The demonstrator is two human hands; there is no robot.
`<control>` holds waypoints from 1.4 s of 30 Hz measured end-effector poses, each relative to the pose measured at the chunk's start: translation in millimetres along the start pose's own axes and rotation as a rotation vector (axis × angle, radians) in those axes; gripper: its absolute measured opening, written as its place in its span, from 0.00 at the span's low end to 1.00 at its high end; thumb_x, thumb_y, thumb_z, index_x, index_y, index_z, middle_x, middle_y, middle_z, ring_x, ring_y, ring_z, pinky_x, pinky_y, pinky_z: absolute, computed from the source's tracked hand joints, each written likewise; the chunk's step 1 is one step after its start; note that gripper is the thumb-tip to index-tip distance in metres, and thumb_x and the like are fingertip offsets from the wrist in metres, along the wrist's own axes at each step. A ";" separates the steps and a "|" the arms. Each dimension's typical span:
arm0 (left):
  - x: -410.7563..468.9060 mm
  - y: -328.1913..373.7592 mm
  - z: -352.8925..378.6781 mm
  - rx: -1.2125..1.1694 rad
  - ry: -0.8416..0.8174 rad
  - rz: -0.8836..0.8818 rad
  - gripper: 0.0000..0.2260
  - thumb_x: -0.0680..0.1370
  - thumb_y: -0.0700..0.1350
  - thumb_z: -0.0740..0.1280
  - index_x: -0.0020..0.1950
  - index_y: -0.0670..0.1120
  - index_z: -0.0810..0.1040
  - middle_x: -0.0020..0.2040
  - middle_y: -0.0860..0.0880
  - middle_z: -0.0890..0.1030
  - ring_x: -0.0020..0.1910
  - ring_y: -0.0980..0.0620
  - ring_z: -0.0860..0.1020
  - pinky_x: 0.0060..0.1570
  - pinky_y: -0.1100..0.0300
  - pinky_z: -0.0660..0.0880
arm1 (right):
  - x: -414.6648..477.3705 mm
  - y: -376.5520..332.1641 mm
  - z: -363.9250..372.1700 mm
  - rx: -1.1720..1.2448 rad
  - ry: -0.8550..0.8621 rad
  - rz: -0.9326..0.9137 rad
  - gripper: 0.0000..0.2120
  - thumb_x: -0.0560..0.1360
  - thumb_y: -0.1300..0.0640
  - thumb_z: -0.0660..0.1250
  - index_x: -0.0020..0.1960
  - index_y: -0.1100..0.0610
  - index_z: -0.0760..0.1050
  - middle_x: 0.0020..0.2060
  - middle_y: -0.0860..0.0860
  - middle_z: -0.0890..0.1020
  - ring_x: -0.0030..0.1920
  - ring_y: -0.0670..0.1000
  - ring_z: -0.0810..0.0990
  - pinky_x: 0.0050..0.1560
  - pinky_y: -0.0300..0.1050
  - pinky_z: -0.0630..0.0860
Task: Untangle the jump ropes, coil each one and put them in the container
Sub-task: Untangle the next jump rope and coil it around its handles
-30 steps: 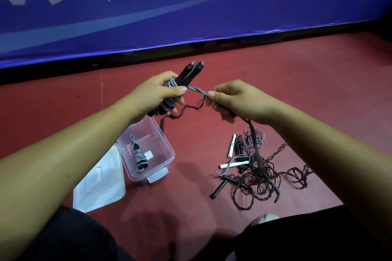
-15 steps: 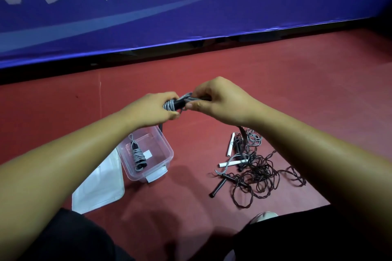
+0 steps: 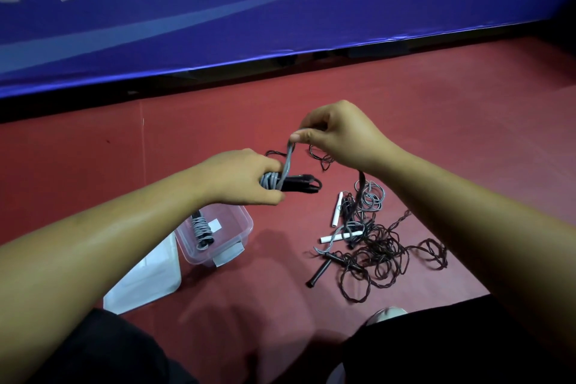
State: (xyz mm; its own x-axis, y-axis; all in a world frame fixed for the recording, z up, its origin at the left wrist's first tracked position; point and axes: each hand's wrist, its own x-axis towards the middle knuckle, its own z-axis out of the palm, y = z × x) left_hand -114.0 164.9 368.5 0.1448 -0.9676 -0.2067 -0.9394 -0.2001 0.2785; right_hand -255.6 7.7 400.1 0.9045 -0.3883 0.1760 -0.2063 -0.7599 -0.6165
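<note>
My left hand [image 3: 246,178] is clenched round a bundle, two black handles [image 3: 304,185] side by side with grey rope [image 3: 288,159] wound over them. I hold it in the air just above the far edge of the clear container [image 3: 230,246]. My right hand [image 3: 339,134], higher and to the right of the container, pinches the free stretch of that grey rope between thumb and fingers, and the strand runs tight down to the bundle. Thin dark cord loops hang below that hand.

Inside the container lies one coiled rope [image 3: 202,229], grey wraps over dark handles. The lid [image 3: 146,277] lies flat on the red floor [image 3: 467,134] just left of the container. To the right of the container sits the tangle of ropes [image 3: 383,246], dark twisted cord mixed with grey, with two white handles [image 3: 337,208] on its container side.
</note>
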 end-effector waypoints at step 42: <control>2.7 0.8 -5.3 -0.070 0.184 -0.097 0.22 0.69 0.74 0.63 0.45 0.57 0.78 0.30 0.53 0.76 0.32 0.56 0.76 0.34 0.54 0.72 | -7.1 -19.2 -7.4 0.059 -0.053 -0.043 0.08 0.76 0.52 0.73 0.43 0.56 0.85 0.32 0.50 0.83 0.30 0.42 0.73 0.33 0.41 0.70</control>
State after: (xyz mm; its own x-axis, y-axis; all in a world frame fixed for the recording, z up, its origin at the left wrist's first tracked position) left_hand -112.7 161.3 373.1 0.2935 -0.9539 -0.0622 -0.8955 -0.2971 0.3313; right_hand -260.8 21.1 416.3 0.9310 -0.3266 0.1633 -0.1459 -0.7427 -0.6535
